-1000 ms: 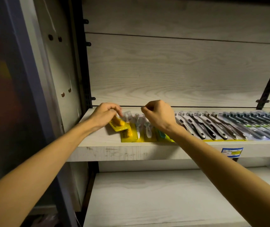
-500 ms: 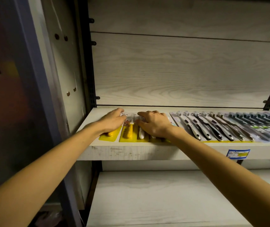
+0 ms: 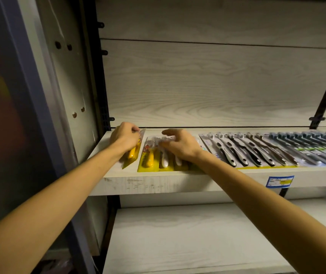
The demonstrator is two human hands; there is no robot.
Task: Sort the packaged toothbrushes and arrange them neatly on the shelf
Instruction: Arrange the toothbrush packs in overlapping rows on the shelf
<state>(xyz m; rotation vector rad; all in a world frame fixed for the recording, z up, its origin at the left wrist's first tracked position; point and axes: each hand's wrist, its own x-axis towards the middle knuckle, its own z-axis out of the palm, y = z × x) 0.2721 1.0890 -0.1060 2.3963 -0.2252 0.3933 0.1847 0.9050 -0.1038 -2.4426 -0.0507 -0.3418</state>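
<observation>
Left hand (image 3: 125, 138) around yellow toothbrush pack (image 3: 132, 153), right hand (image 3: 180, 144) on neighbouring packs (image 3: 158, 159).

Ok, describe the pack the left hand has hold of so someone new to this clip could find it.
Start at the upper shelf and go to its far left end. There the left hand grips a yellow-backed toothbrush pack holding a yellow-handled brush. Unlike the flat yellow packs beside it, it sits apart, tilted up on its edge.

No legible text, even on the shelf-edge label (image 3: 279, 181)
</observation>
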